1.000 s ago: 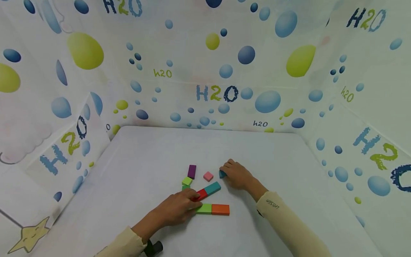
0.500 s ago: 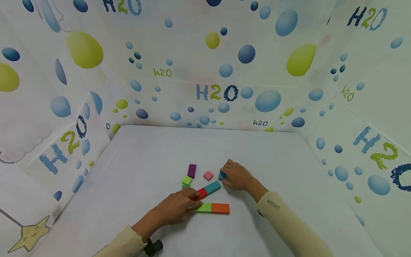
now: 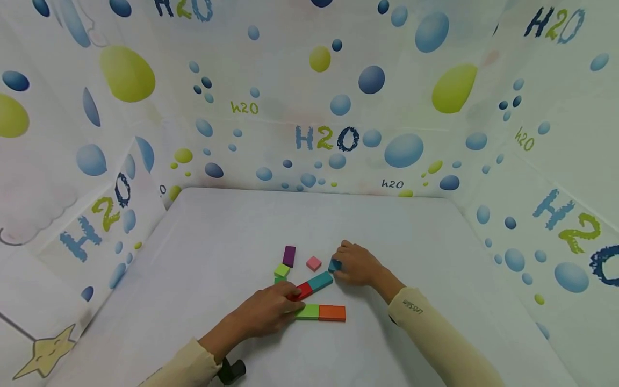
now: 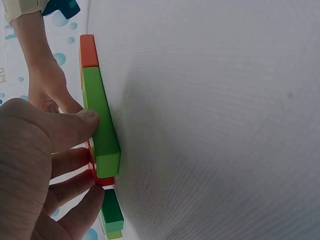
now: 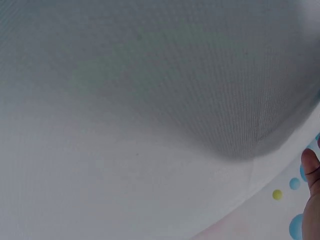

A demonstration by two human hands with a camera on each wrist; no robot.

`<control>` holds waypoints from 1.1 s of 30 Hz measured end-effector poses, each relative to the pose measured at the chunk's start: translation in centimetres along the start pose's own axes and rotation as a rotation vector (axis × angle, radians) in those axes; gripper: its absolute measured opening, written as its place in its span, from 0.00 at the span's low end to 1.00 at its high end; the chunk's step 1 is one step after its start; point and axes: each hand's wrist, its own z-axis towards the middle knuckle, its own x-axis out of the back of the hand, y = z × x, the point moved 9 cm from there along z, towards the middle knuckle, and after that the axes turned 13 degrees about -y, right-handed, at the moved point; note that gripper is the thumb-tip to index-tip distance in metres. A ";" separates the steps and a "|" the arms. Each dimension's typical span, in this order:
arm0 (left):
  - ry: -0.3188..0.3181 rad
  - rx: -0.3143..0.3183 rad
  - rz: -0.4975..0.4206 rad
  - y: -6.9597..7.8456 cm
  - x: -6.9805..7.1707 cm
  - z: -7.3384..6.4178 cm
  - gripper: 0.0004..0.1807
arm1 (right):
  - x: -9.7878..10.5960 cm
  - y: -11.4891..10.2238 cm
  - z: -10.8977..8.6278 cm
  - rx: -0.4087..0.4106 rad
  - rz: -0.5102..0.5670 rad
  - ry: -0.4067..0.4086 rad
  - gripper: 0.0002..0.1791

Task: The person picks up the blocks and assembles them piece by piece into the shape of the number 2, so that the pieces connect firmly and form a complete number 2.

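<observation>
My left hand holds the near end of a red block between thumb and fingers. Its thumb overlaps a long light green block in the left wrist view. A teal block continues the red one in a slanting line. Below it, an orange block lies end to end with the light green one. My right hand pinches a blue block just beyond the teal block's far end. Only its thumb shows clearly in the right wrist view.
A purple block, a small lime block and a green block trail up from my left hand. A pink block lies alone left of my right hand. The white table meets patterned walls.
The blue block in my right hand has shifted slightly, showing more of itself and sitting nearer the teal block's end. My left hand stays in place.
</observation>
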 end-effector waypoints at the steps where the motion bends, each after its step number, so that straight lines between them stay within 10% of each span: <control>1: 0.000 0.000 0.002 0.0 0.0 0.0 0.16 | 0.0 -0.1 0.0 0.005 0.004 0.002 0.17; 33: -0.013 0.036 -0.063 -0.4 -0.2 0.0 0.16 | -0.3 -0.7 -0.5 0.015 0.023 -0.009 0.20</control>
